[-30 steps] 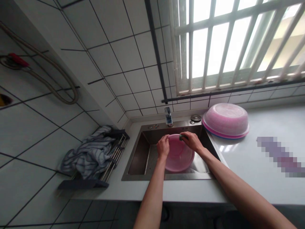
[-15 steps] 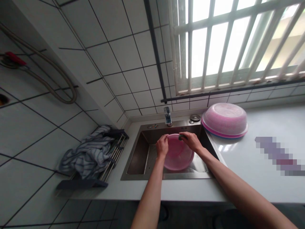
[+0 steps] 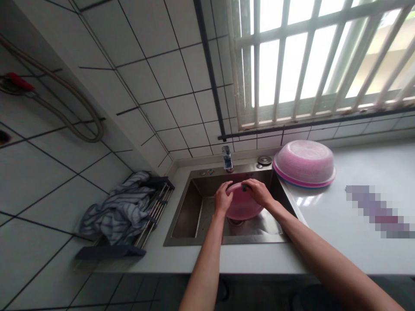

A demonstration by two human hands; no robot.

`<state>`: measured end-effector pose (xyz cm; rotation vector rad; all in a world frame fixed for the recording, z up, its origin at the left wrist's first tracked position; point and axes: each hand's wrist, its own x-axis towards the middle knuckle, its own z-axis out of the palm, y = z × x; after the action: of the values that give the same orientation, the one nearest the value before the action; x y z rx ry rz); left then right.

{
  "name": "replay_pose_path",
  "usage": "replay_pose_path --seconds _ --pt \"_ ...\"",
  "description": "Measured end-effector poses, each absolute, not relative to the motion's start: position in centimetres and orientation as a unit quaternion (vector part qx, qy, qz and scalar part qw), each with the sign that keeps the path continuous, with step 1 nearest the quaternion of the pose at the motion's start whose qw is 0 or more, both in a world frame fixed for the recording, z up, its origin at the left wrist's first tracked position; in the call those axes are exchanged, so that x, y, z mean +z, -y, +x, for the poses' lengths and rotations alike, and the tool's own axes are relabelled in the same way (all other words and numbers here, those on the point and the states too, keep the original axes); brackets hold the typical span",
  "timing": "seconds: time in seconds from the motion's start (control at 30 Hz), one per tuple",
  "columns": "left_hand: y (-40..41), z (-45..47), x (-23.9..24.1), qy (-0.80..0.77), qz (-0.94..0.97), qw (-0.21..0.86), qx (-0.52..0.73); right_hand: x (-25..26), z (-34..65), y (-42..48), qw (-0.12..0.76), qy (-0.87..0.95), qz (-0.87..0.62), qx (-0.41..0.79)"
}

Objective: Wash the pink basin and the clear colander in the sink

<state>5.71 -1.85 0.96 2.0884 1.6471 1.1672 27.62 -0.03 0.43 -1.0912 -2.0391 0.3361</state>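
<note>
A pink plastic bowl (image 3: 241, 206) is held over the steel sink (image 3: 191, 216), tilted toward me. My left hand (image 3: 223, 198) grips its left rim with curled fingers. My right hand (image 3: 258, 191) is closed on a small dark scrubbing pad (image 3: 245, 187) pressed against the bowl's far rim. The sink drain (image 3: 236, 222) shows just under the bowl.
A faucet (image 3: 227, 157) rises behind the sink. Pink bowls (image 3: 304, 162) are stacked upside down on the white counter (image 3: 340, 224) to the right. A striped towel (image 3: 121, 211) lies on a rack (image 3: 152, 216) at the left. Tiled walls and a barred window stand behind.
The bowl has tipped up and lifted a little, so the drain beneath it now shows. Both hands stayed on its rim.
</note>
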Motion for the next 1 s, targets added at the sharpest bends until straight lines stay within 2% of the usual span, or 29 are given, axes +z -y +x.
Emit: replay_pose_path --seconds 0.3,0.6,0.83,1.0 --pt "2.3 6.9 1.2 -0.563 0.711 0.166 0.387 0.6 25.4 0.7 0.371 0.827 -0.409 0.102" --pt "2.0 5.8 1.3 -0.637 0.646 0.135 0.399 0.2 27.6 -0.2 0.405 0.774 -0.468 0.135" --pt "2.5 6.9 1.3 -0.601 0.686 0.158 0.378 0.5 26.1 0.3 0.377 0.81 -0.431 0.127" --pt "2.5 6.1 1.6 -0.65 0.637 0.13 0.395 0.5 27.0 -0.2 0.393 0.79 -0.448 0.143"
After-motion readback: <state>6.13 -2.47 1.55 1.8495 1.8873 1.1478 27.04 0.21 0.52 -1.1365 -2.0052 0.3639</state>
